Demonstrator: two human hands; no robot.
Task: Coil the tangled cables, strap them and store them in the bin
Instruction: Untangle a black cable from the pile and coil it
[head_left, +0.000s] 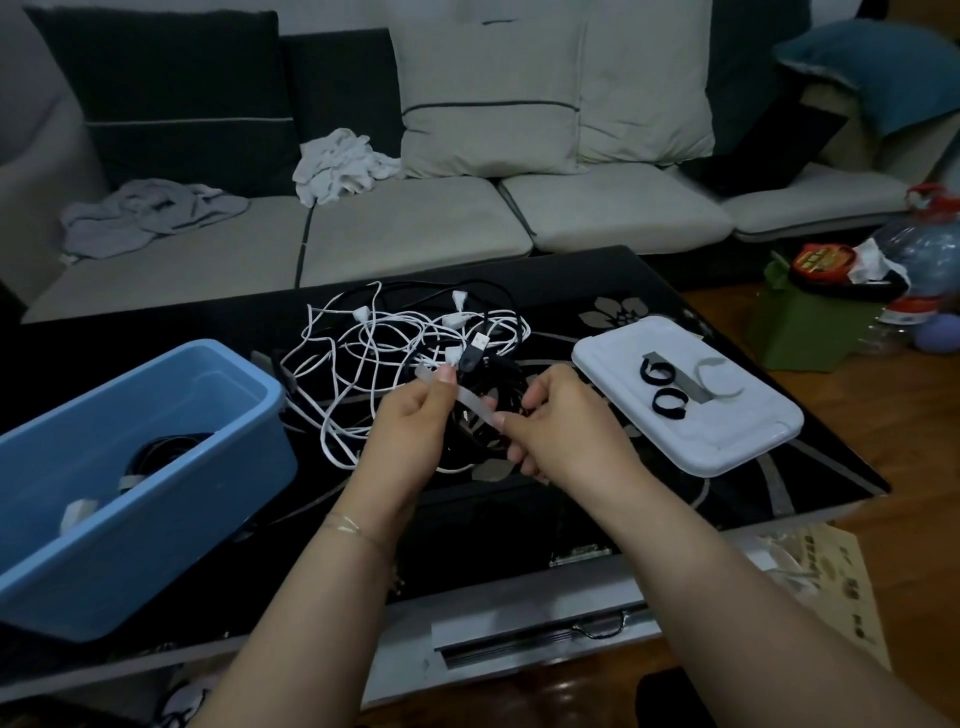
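Observation:
A tangle of white cables (363, 348) lies on the black glass table (597, 280) beyond my hands. My left hand (410, 421) pinches one end of a pale strap (470, 402) together with a coiled black cable (475, 364), whose USB plug sticks up. My right hand (550, 421) pinches the strap's other end. The blue bin (223, 410) stands at the left, with a coiled black cable (166, 452) inside it. The white bin lid (727, 441) lies at the right, carrying two black straps (662, 387) and a grey strap (719, 376).
A sofa with cushions and crumpled cloths runs behind the table. A green stool (800, 327) with bottles and clutter stands on the wooden floor at the right. A drawer handle (597, 626) shows under the table's front edge. Paper lies at the lower right.

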